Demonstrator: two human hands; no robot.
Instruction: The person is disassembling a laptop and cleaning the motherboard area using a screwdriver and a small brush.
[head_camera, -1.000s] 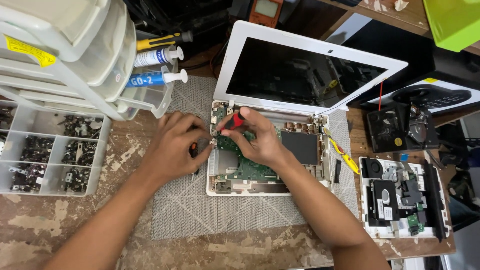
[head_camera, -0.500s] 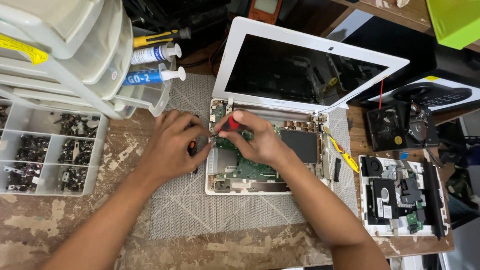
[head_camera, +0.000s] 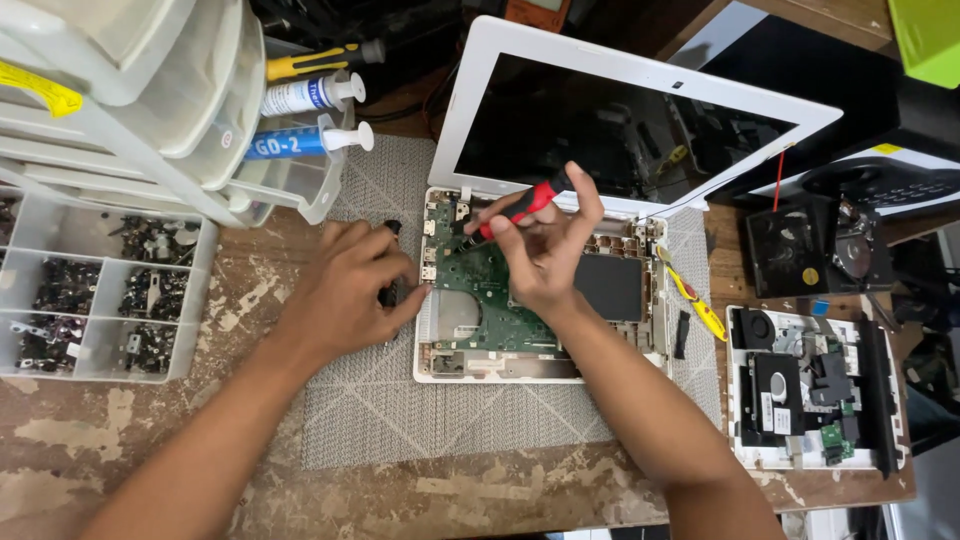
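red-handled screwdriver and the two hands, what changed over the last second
Very little. The right hand keeps its grip on the red-handled screwdriver, tip down at the top left corner of the green circuit board in the open white laptop. The left hand stays at the laptop's left edge. Nothing was picked up or released.
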